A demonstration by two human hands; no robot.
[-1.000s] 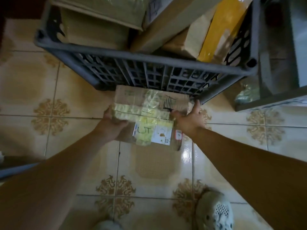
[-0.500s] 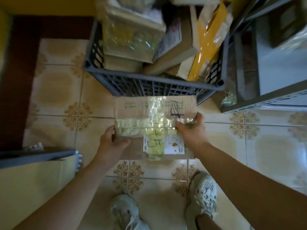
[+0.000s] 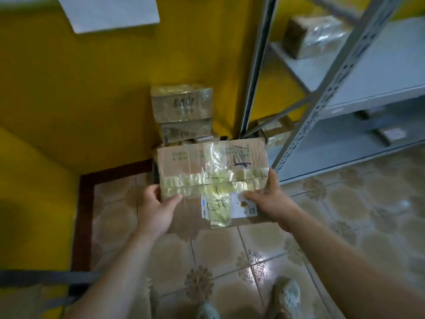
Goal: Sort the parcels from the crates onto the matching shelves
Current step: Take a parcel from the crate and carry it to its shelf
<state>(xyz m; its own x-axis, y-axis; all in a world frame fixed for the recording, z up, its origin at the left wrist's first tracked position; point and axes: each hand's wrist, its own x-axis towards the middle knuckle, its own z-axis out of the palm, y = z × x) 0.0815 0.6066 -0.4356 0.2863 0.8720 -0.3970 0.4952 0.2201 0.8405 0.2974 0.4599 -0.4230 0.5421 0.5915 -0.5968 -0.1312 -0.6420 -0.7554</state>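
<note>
I hold a flat cardboard parcel [image 3: 207, 166] in front of me, above the tiled floor. It is wrapped in clear and yellowish tape, has a black scribble at its upper right and a white label with a handwritten 5. My left hand [image 3: 156, 209] grips its left near edge, thumb on top. My right hand [image 3: 268, 199] grips the right near corner, over part of the label. A grey metal shelf unit [image 3: 333, 97] stands to the right, just beyond the parcel.
Taped parcels [image 3: 181, 104] are stacked against the yellow wall behind the held box. One wrapped parcel [image 3: 312, 38] lies on an upper shelf, others [image 3: 391, 134] on a lower one. A grey crate edge [image 3: 46, 278] shows at bottom left. My shoes [image 3: 286, 295] are below.
The view has swung up from the crate toward the wall corner and shelf unit. Both hands keep the same parcel, now carried higher and nearer the shelves.
</note>
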